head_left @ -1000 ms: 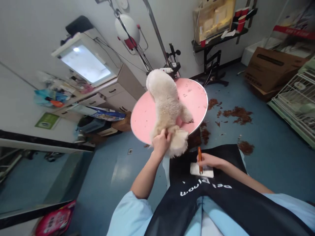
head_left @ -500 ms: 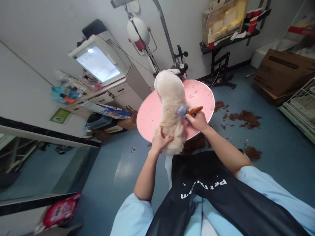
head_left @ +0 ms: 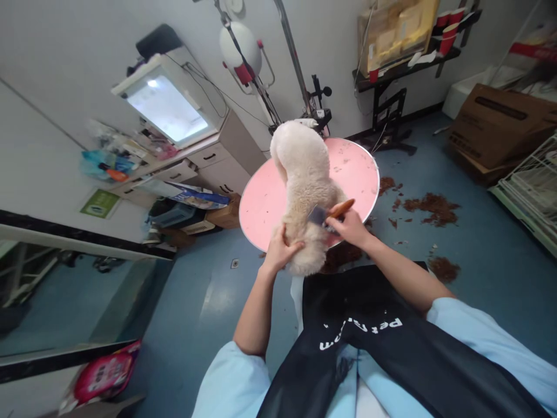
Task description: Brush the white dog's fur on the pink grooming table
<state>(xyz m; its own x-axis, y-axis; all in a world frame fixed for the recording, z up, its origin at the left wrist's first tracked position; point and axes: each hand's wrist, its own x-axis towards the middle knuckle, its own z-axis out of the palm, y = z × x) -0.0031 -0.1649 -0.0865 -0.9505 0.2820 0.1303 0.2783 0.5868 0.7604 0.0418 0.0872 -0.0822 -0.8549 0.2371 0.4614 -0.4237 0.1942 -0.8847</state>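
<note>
A cream-coloured, fluffy dog (head_left: 304, 157) stands on a round pink grooming table (head_left: 263, 200), its near end over the front rim. My left hand (head_left: 279, 251) is wrapped round the side of its fluffy near end, thumb on top and the other fingers partly hidden by fur. In my right hand (head_left: 351, 226) is a slicker brush (head_left: 342, 209) with an orange-brown handle. The brush's flat grey head lies against the fur just ahead of my left hand.
Behind the table rises a metal grooming arm (head_left: 292, 52) beside a white round dryer (head_left: 240, 46). Brown hair clumps (head_left: 430, 208) lie on the blue floor at right, near a cardboard box (head_left: 500, 125). Drawers (head_left: 211, 157) stand at left under a lit white cabinet (head_left: 167, 110).
The brush in my right hand has moved toward me along the dog's coat, and its head has turned. My left hand keeps its hold at nearly the same spot.
</note>
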